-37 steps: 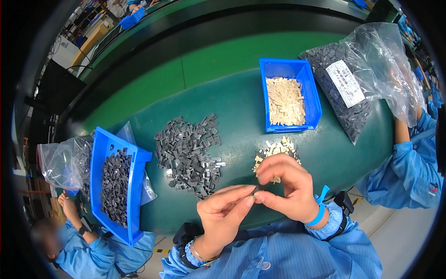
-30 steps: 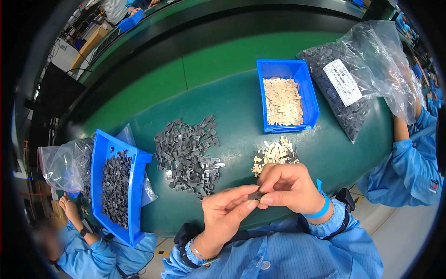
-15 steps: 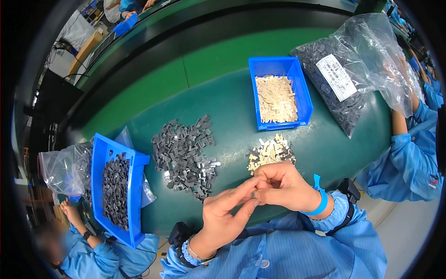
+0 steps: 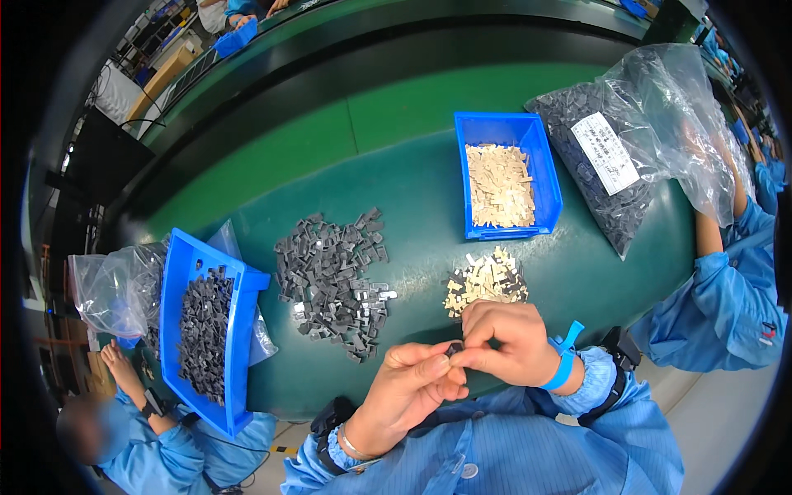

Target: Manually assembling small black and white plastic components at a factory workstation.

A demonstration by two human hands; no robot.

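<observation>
Between the thumb and fingers of my left hand is a small dark plastic piece. My right hand, with a blue band at its wrist, is closed in a pinch against the right side of that piece; whatever its fingertips hold is too small to make out. Just beyond the right hand lies a little heap of cream strips mixed with some dark ones. To the left of my hands spreads a larger pile of dark grey plastic pieces, a few of them shining.
A blue bin of cream strips stands beyond the small heap. Beside it lies a clear bag full of dark pieces. At left, another blue bin holds dark pieces, next to plastic bags. Co-workers in blue sit on both sides.
My fingertips have shifted and drawn slightly apart, so the dark piece shows between them. My left hand has turned, its lower fingers now visible. The whole view has shifted slightly.
</observation>
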